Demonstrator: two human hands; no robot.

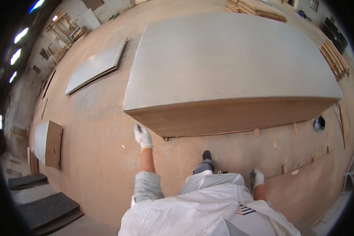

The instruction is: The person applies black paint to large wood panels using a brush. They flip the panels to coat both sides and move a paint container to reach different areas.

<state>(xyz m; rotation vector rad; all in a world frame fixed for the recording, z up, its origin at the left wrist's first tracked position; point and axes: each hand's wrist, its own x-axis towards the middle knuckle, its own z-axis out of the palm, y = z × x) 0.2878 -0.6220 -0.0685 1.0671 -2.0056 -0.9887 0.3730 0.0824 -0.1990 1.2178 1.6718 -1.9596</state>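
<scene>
My left hand [144, 138], in a white glove, is out in front of me just short of the near left corner of a tall stack of board sheets [232, 59]. Its fingers are curled in, and a small dark patch shows at the fingertips; whether that is glove or a held thing I cannot make out. The stack has a pale grey top and brown layered sides. Low at my right side is my right hand [259, 177], also gloved in white with a dark part toward the fingers. Its fingers are too small and blurred to read.
A lower pile of grey sheets [96, 65] lies at the far left. Nearer stands a small block-shaped stack [49, 143], with dark boards [47, 210] at the lower left. Thin wood strips [284, 169] lie right; a black bag [319, 123] rests beside the big stack.
</scene>
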